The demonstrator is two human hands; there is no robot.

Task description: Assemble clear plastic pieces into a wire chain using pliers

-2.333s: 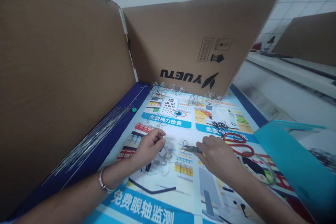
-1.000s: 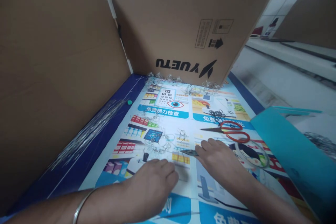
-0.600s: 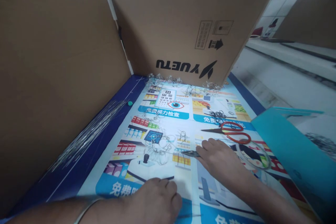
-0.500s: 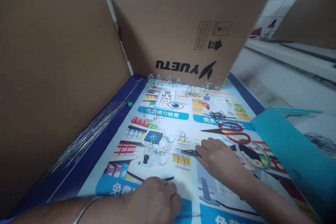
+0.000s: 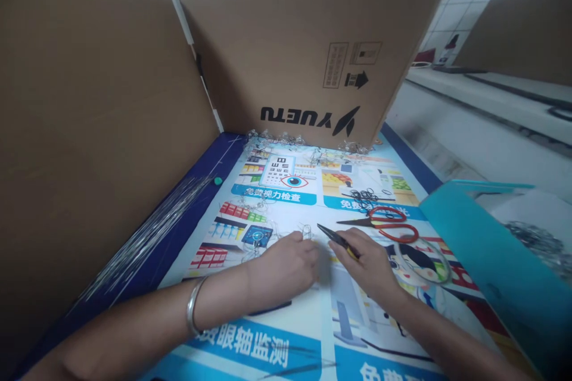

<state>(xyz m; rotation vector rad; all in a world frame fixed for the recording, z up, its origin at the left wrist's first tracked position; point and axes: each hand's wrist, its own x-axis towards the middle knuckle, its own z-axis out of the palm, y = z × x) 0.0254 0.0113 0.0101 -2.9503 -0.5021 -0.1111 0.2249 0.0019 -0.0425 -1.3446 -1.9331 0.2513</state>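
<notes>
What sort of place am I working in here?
Probably a makeshift wire-craft workspace: the right hand holds pliers, a bundle of thin wires lies at the left, and cardboard panels stand along two sides.

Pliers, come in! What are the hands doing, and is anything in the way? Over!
Right hand gripping pliers. Left hand curled nearby, its grip hidden. Red-handled scissors lying just beyond right hand.
</notes>
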